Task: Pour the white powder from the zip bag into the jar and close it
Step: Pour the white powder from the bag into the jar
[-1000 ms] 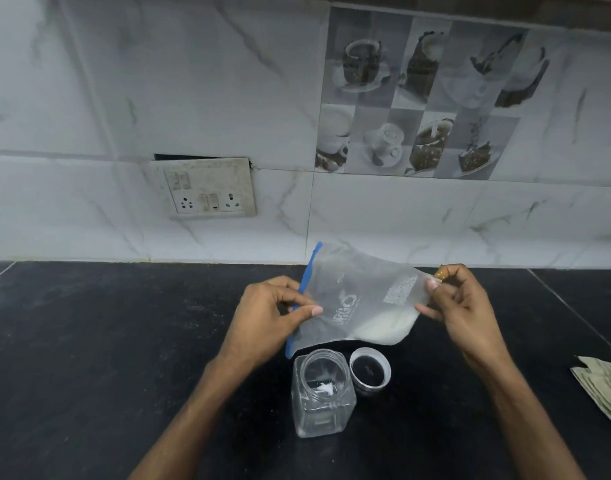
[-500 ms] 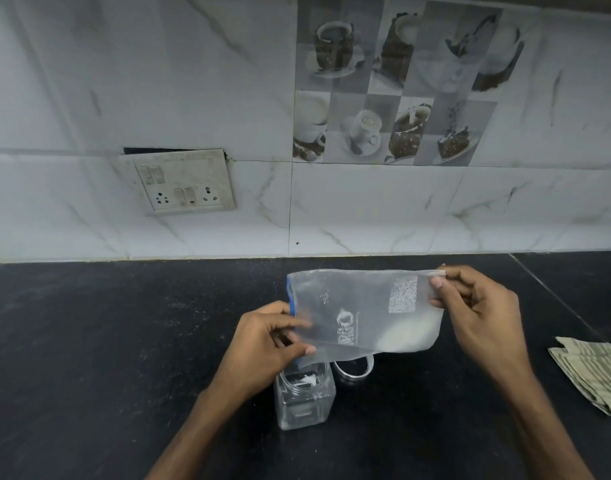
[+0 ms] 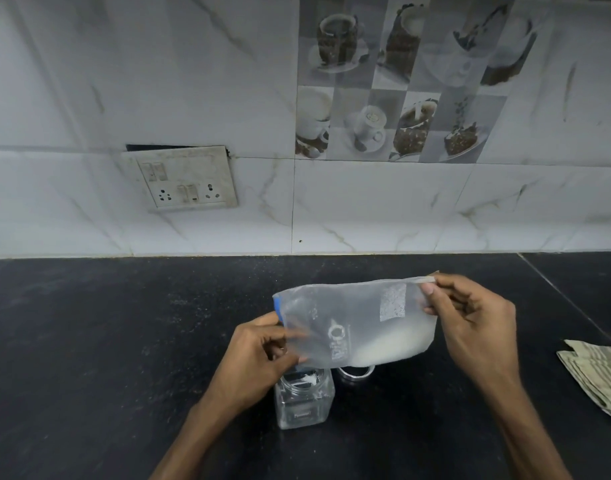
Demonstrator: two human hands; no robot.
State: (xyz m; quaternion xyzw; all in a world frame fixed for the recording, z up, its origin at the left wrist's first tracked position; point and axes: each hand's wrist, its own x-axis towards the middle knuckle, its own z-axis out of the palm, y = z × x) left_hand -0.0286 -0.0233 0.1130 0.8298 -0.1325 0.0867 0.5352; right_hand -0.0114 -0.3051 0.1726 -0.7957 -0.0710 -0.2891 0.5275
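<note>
Above the open jar (image 3: 304,396), the frosted zip bag (image 3: 356,323) holds white powder (image 3: 390,348).

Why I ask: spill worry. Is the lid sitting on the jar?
No, the jar stands open, and its lid lies on the counter beside it.

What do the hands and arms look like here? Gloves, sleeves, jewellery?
Left hand and right hand are both bare: no gloves, no watch or bracelet at the wrists. Left forearm and right forearm are uncovered to the frame edge, no sleeves in view. No markings visible.
</note>
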